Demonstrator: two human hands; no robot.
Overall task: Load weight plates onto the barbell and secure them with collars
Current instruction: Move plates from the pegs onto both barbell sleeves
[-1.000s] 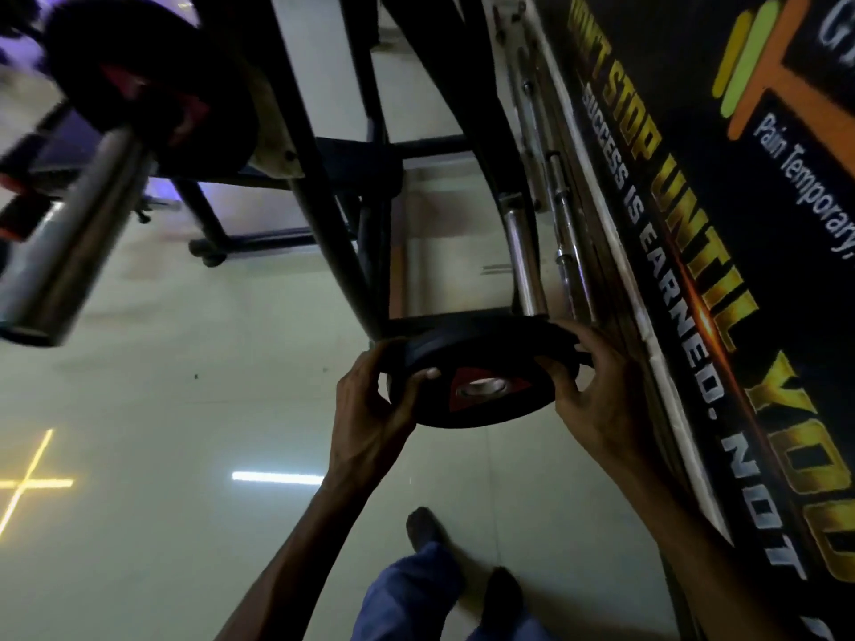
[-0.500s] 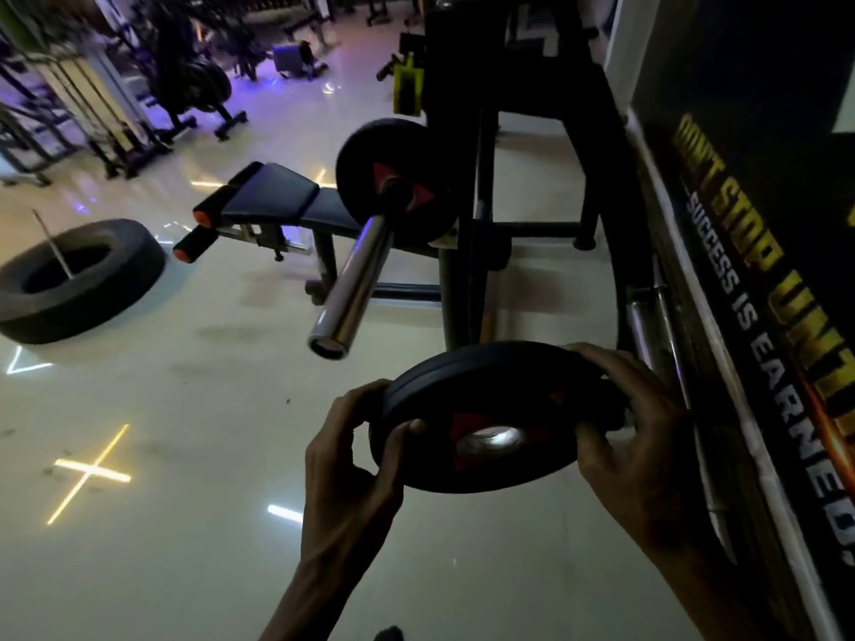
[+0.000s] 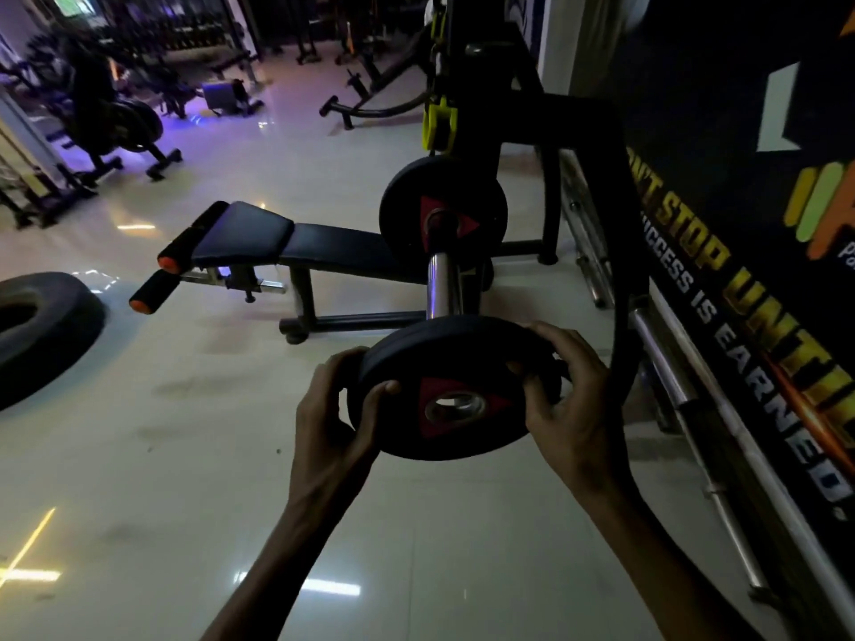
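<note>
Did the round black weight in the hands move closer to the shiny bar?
Yes. The plate came up from low beside the rack to just before the barbell sleeve's end, held by left hand and right hand.

Weight plate (image 3: 455, 390) held between left hand (image 3: 337, 409) and right hand (image 3: 571, 400), just before barbell sleeve (image 3: 439, 282) end. Sleeve end hidden behind plate; contact cannot tell. Second plate (image 3: 442, 210) on sleeve, farther back. Bench (image 3: 287, 245) left of sleeve. Tyre (image 3: 41, 330) on floor, far left. Wall banner (image 3: 721, 289) right; loose bars (image 3: 666, 377) along its base.
</note>
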